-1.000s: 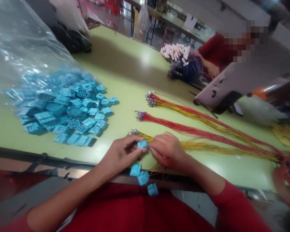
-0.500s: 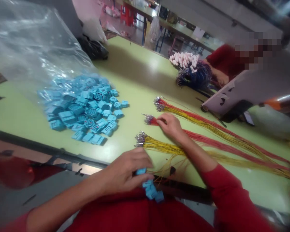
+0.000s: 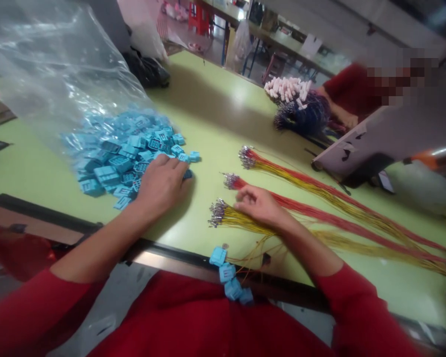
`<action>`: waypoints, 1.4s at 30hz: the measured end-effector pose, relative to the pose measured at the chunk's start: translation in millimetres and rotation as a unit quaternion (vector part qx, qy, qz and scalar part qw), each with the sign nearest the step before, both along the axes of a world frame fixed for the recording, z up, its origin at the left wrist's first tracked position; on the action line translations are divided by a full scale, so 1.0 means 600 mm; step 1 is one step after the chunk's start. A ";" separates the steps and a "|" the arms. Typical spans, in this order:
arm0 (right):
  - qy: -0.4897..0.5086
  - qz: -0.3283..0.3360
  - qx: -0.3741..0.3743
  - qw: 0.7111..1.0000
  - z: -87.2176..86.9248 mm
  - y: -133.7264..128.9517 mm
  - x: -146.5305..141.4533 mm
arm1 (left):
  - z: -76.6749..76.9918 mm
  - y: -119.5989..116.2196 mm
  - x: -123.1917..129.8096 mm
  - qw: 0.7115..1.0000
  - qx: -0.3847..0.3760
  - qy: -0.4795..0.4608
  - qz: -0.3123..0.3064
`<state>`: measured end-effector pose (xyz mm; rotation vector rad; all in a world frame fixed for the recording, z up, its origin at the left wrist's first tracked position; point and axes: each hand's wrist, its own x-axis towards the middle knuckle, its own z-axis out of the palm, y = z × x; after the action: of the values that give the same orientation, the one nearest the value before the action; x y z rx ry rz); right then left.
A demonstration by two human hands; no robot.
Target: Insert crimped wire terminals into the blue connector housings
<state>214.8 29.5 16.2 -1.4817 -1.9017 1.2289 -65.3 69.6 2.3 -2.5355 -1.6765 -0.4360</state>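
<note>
My left hand [image 3: 163, 183] lies palm down over the near right side of a pile of light-blue plastic connector housings [image 3: 111, 161]. Its fingers are apart and reach onto the housings; what lies under the palm is hidden. My right hand [image 3: 258, 204] hovers between the red wire bundle [image 3: 293, 206] and the yellow wire bundle [image 3: 241, 219], fingers curled in. Whether a wire is between its fingertips cannot be made out. Both bundles have metal terminals at their left ends. Several blue housings with thin wires [image 3: 227, 272] hang in a chain at the table's front edge.
A clear plastic bag [image 3: 67, 64] covers the back of the pile. Farther back lies a red and yellow wire bundle [image 3: 282, 173]. Dark wires with pale pink connectors [image 3: 288, 91] lie near another person's arm [image 3: 340, 114], behind a grey panel [image 3: 360, 134].
My left hand has left the hanging blue housings and moved left and away from me to the pile. My right hand has come off the red wires' terminal end, slightly toward me.
</note>
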 end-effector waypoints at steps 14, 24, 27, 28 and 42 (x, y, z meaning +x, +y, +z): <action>0.160 -0.064 -0.044 0.984 0.010 -0.043 -0.001 | 0.019 -0.081 0.044 0.658 -0.369 -0.655 -0.033; 0.167 -0.088 -0.037 0.981 0.032 -0.070 -0.004 | 0.014 -0.114 0.094 0.438 -0.495 -0.750 0.009; 0.161 -0.074 -0.031 0.984 0.037 -0.076 -0.005 | 0.011 -0.117 0.098 0.439 -0.494 -0.751 0.005; 0.158 -0.068 -0.030 0.985 0.038 -0.078 -0.005 | 0.010 -0.118 0.099 0.440 -0.494 -0.750 0.000; 0.114 0.001 -0.003 0.993 0.044 -0.080 -0.004 | 0.003 -0.136 0.109 0.482 -0.473 -0.737 -0.034</action>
<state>212.3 -18.2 42.7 -1.2815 -1.7491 1.3440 0.2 -12.0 4.4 -2.5904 -2.5848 -3.3067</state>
